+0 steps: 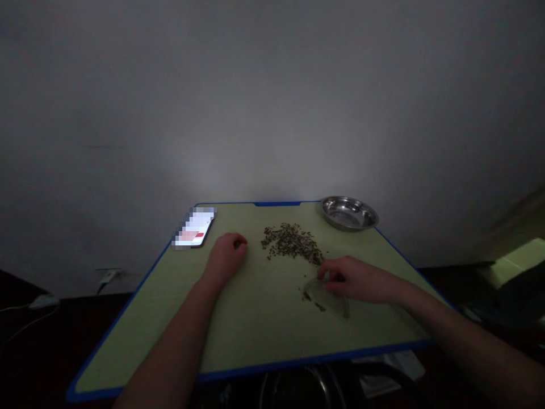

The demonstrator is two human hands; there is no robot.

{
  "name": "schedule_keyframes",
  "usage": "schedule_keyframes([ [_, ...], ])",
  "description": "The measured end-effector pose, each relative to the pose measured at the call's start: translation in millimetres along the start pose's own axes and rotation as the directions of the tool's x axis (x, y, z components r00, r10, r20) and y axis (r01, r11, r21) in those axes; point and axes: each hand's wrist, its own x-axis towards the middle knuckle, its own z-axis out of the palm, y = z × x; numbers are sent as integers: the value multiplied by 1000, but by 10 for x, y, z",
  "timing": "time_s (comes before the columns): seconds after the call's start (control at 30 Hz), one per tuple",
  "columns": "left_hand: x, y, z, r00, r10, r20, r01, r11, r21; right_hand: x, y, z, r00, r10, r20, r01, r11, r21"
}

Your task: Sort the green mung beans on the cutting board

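Note:
A loose heap of small brown seeds or beans [292,241] is spread over the middle of the table; their exact kind is too small to tell. My right hand [349,277] is at the heap's near right edge, fingers bent down and drawn together; whatever they pinch is hidden. Beneath and just in front of it lies a clear, see-through dish or lid [336,304], partly covered by the hand, with a few brown bits by its left rim. Left of the heap, my left hand [227,255] rests on the table with its fingers curled in, apart from the seeds.
A shallow metal bowl [349,214] stands at the table's back right corner. On the back left lies a phone [196,228] with a lit screen. The pale green table [247,335] has a blue edge and meets a grey wall [272,113]. A power plug [109,276] is left.

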Motion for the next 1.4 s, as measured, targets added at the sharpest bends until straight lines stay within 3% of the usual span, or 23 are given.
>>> schedule_keyframes([
  [0.23, -2, 10, 6, 1000, 10, -4, -10, 1000, 11, -23, -14, -26, 999, -40, -35, 37, 997, -70],
  [0.43, -1, 5, 17, 1000, 5, -4, -5, 1000, 24, -84, 129, -14, 1000, -16, -11, 16, 1000, -9],
  [1.4, 1, -4, 36, 1000, -5, 1, 5, 1000, -2, -240, 95, 15, 1000, -23, -3, 23, 1000, 15],
])
